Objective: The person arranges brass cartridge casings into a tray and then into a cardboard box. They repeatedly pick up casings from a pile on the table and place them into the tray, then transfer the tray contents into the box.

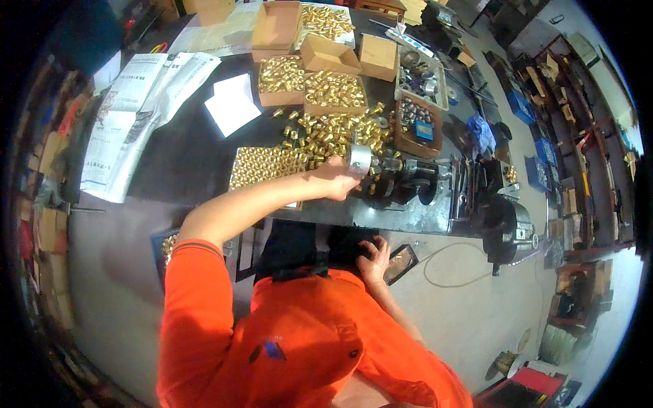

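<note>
At the collar (pixel 360 160), I can't tell whether the left hand (pixel 338 178) grips; the right hand (pixel 373 262) spreads below. Slipping could scatter fittings (pixel 340 133) behind.

The metal fittings (pixel 340 132) look glossy, the cardboard boxes (pixel 378 56) matt.

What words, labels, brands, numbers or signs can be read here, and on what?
None can be read clearly.
Newspaper on the table: print too small.
Mark on the orange shirt: too blurred.
Small blue box in the brown tray: too small to tell.
</note>
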